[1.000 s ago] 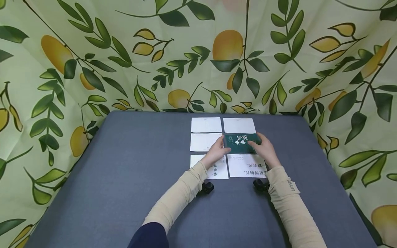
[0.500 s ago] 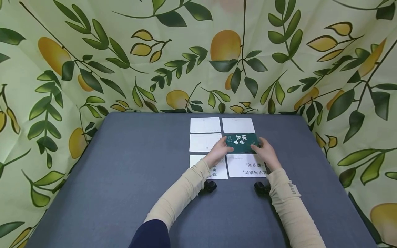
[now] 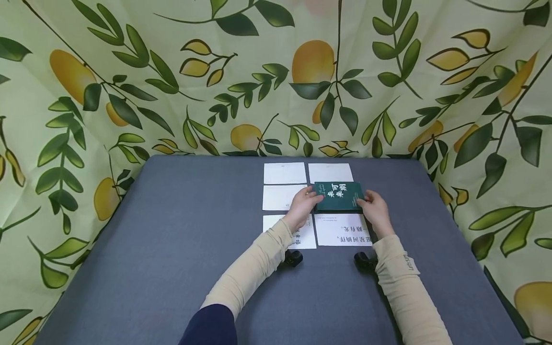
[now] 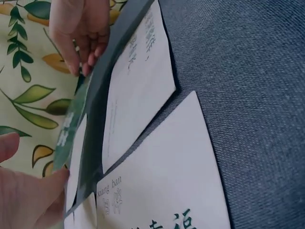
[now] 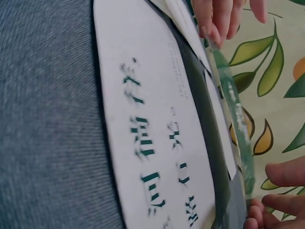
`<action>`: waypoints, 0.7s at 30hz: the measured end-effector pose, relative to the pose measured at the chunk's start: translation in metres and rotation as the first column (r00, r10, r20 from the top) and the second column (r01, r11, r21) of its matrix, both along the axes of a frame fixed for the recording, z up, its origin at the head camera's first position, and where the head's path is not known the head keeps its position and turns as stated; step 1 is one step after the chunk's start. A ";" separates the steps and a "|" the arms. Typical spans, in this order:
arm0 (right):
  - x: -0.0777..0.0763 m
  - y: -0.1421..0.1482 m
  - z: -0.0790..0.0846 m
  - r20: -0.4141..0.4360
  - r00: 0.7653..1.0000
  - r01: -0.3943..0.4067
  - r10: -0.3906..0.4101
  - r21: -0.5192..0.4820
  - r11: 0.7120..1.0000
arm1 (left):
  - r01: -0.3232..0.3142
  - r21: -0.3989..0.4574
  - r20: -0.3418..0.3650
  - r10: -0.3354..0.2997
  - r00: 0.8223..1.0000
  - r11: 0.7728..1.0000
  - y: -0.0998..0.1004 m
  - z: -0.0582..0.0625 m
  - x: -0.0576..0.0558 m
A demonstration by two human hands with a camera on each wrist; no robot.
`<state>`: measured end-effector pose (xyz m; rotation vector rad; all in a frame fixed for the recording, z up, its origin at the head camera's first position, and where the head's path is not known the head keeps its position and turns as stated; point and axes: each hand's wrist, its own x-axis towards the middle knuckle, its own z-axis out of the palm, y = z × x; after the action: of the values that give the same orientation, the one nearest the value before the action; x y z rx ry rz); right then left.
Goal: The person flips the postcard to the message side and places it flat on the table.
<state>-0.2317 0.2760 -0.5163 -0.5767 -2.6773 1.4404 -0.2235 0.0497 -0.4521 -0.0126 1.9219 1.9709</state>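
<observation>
A dark green card (image 3: 338, 203) with white characters is held flat between both hands, in the right-hand column of white cards. My left hand (image 3: 301, 207) grips its left edge, thumb over the top face. At its right edge my right hand (image 3: 375, 211) holds it with the fingertips. In the left wrist view the green card (image 4: 69, 129) is seen nearly edge-on, with the left hand (image 4: 28, 195) below and the right hand (image 4: 82, 28) above. The right wrist view shows the green card (image 5: 237, 109) between the right hand (image 5: 279, 200) and the left hand (image 5: 224, 16).
White cards lie around it: two at the back (image 3: 283, 173) (image 3: 330, 172), one at middle left (image 3: 278, 197), a near-left card (image 3: 307, 237) partly under the left arm, and a near-right card (image 3: 340, 230) with green characters. Black devices (image 3: 294, 258) (image 3: 364, 262) sit beside the wrists.
The green card has shifted slightly away and now overlaps the near edge of the back right card. My right thumb has drawn back from its face to the right edge.
</observation>
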 end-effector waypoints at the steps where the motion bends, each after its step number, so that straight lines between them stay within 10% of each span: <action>1: -0.002 0.002 -0.004 -0.027 1.000 0.010 -0.010 -0.009 1.000 | -0.013 0.004 -0.013 0.013 1.000 1.000 0.000 0.000 0.000; 21: -0.012 0.009 -0.004 -0.273 0.940 0.190 -0.204 -0.077 0.979 | -0.278 -0.016 -0.288 0.261 0.921 0.961 0.003 0.005 -0.003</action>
<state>-0.2438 0.2849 -0.5208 -0.5773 -2.3029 1.4172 -0.2268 0.0529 -0.4475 -0.0110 2.2638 2.1944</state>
